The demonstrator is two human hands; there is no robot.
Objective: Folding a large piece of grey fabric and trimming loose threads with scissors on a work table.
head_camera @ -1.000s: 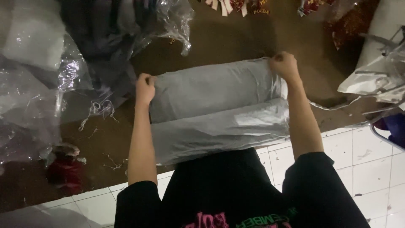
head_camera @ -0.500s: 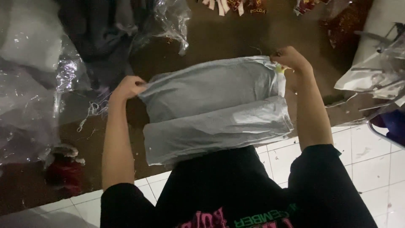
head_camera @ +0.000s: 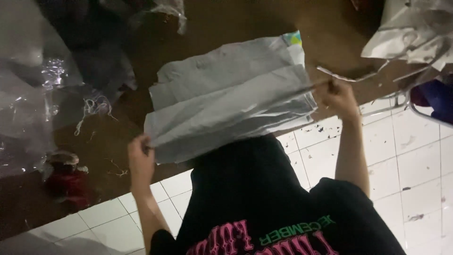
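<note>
A grey plastic mailer bag (head_camera: 226, 99), folded and wrinkled, is held flat above the brown floor in front of my black shirt (head_camera: 264, 198). My left hand (head_camera: 139, 155) grips the bag's near-left corner. At the right edge, my right hand (head_camera: 338, 97) is closed on the bag's thin side edge, pulling it taut. A small coloured patch shows at the bag's far-right corner. What the bag holds inside is hidden.
Crumpled clear plastic bags (head_camera: 28, 99) pile up at the left, with a red object (head_camera: 66, 182) below them. More grey bags (head_camera: 415, 33) lie at the top right above a blue item (head_camera: 439, 99). White floor tiles (head_camera: 410, 156) carry small scraps.
Both hands left the bag's far edge. My left hand dropped down to the near-left corner, my right hand slid to the right side edge, and the bag tilted.
</note>
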